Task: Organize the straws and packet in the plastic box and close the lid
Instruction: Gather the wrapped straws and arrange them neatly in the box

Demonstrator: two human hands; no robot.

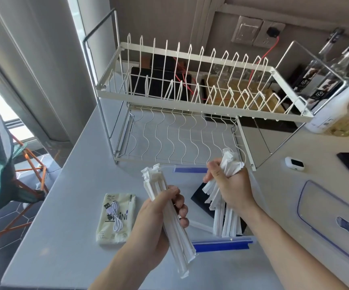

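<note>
- A white two-tier dish rack [190, 86] takes up the far middle of the grey counter [69, 206], and its lower shelf comes right up to the far edge of the box.
- The clear plastic box [257, 185] sits open at near centre, with a blue latch [221, 245] on its near rim and another on the far rim. A dark flat item lies inside it, beneath some straws.
- The lid [326, 222] lies flat on the counter to the right of the box, so closing is some way off.
- The cream packet [116, 218] is to the left of the box, on the counter and outside it, with a white cable [115, 214] coiled on top.
- The left hand [159, 218] has its fingers curled around a long bundle of wrapped straws [169, 208], held above the box's near-left corner.
- The right hand [230, 185] grips a second, messier bunch of straws [221, 214], whose lower ends reach down into the box.
- Risk, as I judge it: the right bunch is fanned out and gripped near its upper end, so loose straws could slide free and land crosswise or over the rim, which would stop the lid seating.
- The left bundle looks about as long as the box, so laid at an angle it could bridge a corner.
- The cable could ride along when the packet is lifted.
</note>
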